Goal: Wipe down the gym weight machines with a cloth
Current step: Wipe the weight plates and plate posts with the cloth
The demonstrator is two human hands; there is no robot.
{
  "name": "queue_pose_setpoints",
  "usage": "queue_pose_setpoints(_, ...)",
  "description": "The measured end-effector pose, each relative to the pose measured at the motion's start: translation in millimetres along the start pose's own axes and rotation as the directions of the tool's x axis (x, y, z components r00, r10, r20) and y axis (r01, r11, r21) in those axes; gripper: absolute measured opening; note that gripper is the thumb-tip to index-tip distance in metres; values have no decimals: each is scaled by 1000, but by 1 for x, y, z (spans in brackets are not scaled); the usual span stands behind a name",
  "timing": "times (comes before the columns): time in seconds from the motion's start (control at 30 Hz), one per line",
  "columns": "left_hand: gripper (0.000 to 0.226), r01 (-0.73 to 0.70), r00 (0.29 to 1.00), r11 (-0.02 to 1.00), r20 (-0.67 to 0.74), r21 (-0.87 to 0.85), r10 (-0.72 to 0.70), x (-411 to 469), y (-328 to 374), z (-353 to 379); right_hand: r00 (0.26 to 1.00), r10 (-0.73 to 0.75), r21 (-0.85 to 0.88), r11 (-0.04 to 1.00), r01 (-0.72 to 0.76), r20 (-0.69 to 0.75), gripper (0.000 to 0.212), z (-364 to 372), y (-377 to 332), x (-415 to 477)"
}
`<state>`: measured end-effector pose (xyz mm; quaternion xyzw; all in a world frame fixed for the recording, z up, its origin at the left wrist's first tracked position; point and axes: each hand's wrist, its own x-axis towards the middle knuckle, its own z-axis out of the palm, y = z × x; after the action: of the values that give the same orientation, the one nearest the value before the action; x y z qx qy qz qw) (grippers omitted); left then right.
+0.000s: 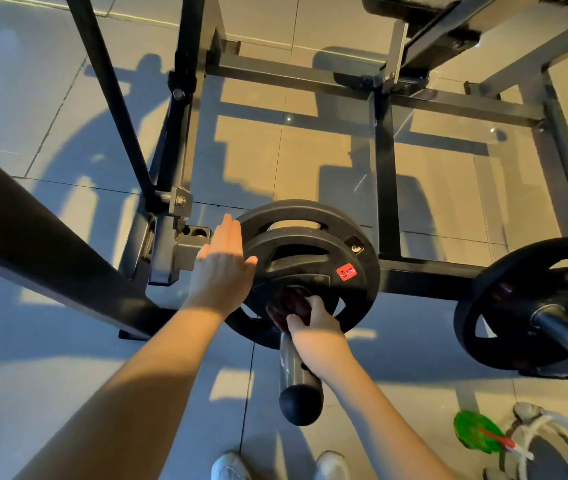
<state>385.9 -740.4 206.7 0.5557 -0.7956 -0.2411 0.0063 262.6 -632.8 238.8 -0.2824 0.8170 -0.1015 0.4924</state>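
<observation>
Left hand [222,268] flat, right hand [313,325] curled.

Gym: wt plates [297,262], steel machine frame [387,202].

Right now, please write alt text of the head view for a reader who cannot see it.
A person's right hand grips a dark cloth against the hub of a black weight plate, while the open left hand rests at the plate's edge. A second plate sits to the right.

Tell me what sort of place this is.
Most likely a gym: black weight plates stacked on a machine's peg, another plate on a chrome bar, and a black steel frame on tiled floor.
</observation>
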Motion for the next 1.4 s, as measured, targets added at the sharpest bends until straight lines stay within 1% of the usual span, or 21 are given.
queue_pose_setpoints(0.17, 63, -40, 999, 999, -24, 23, 41, 14, 4, 3, 1000, -12, -64, 998, 11, -14, 39, 0, -7, 24)
queue_pose_setpoints(0.23, 61, 11, 1000, 1000, 12, -18, -10, 20, 9, 3, 1000, -13, -67, 998, 12, -16, 40, 2, -7, 28)
queue_pose_setpoints(0.3, 54, 60, 998, 992, 40, -108, -56, 23, 9, 5, 1000, -9, -41, 999, 10, 11, 39, 2, 0, 22)
queue_pose_setpoints(0.4, 50, 77, 996, 988, 63, -135, -69, 25, 3, 8, 999, -11, -7, 1000, 11, 40, 38, 1, 8, 11)
queue_pose_setpoints(0.47, 52, 79, 995, 986, 73, -144, -69, 26, 0, 9, 1000, -12, -10, 1000, 12, 21, 38, 1, 5, 18)
queue_pose_setpoints(0.57, 54, 75, 996, 984, 56, -164, -67, 26, -3, 10, 999, 8, -13, 1000, -9, -44, 47, 3, -5, 35)
queue_pose_setpoints(0.63, 57, 11, 1000, 995, 29, -102, -8, 26, -6, 10, 997, 25, -1, 1000, -25, -78, 46, 5, -6, 36)
queue_pose_setpoints(0.7, 57, -25, 999, 995, 19, -99, 27, 25, -9, 9, 994, 91, 149, 986, -82, -54, 39, 5, -2, 28)
queue_pose_setpoints(0.77, 53, -29, 999, 992, 18, -122, 31, 27, -9, 5, 980, 196, 321, 928, -188, 6, 37, -2, 2, 21)
queue_pose_setpoints(0.8, 52, -40, 999, 992, 17, -123, 43, 27, -8, 3, 971, 234, 371, 899, -234, 45, 36, -8, 1, 16)
queue_pose_setpoints(0.87, 52, -58, 997, 993, 37, -105, 62, 30, -9, 2, 965, 256, 448, 858, -249, 46, 35, -16, -4, 13)
queue_pose_setpoints(0.9, 51, -60, 997, 993, 45, -102, 65, 31, -10, 2, 969, 245, 451, 865, -217, -3, 35, -16, -9, 12)
queue_pose_setpoints(1.0, 50, -80, 995, 994, 51, -72, 84, 32, -11, 2, 980, 116, 214, 974, -80, -162, 29, -4, -14, 10)
queue_pose_setpoints(1.03, 50, -81, 995, 994, 57, -70, 85, 32, -10, 1, 977, 86, 177, 983, -51, -194, 24, 0, -12, 7)
queue_pose_setpoints(1.1, 51, -95, 993, 993, 57, -71, 99, 33, -9, -1, 970, 52, 176, 984, -10, -237, 19, 5, -7, -3)
queue_pose_setpoints(1.13, 52, -97, 993, 993, 61, -62, 101, 33, -8, -2, 967, 46, 152, 988, -8, -250, 21, 6, -6, -9)
queue_pose_setpoints(1.2, 55, -107, 992, 994, 63, -23, 108, 33, -9, -2, 967, 72, 42, 997, -63, -243, 43, 10, -6, -10)
queue_pose_setpoints(1.27, 56, -114, 992, 993, 60, -15, 115, 34, -9, -1, 966, 171, -11, 984, -176, -194, 65, 11, -9, 2)
queue_pose_setpoints(1.3, 56, -107, 992, 994, 64, -28, 109, 34, -9, -1, 968, 194, -18, 980, -199, -161, 69, 12, -12, 12)
queue_pose_setpoints(1.37, 55, -104, 992, 994, 66, -34, 106, 34, -9, -1, 977, 162, -31, 985, -167, -141, 57, 17, -19, 30)
queue_pose_setpoints(1.4, 56, -115, 991, 993, 64, -20, 116, 34, -10, -1, 973, 142, -40, 988, -151, -180, 47, 19, -22, 38)
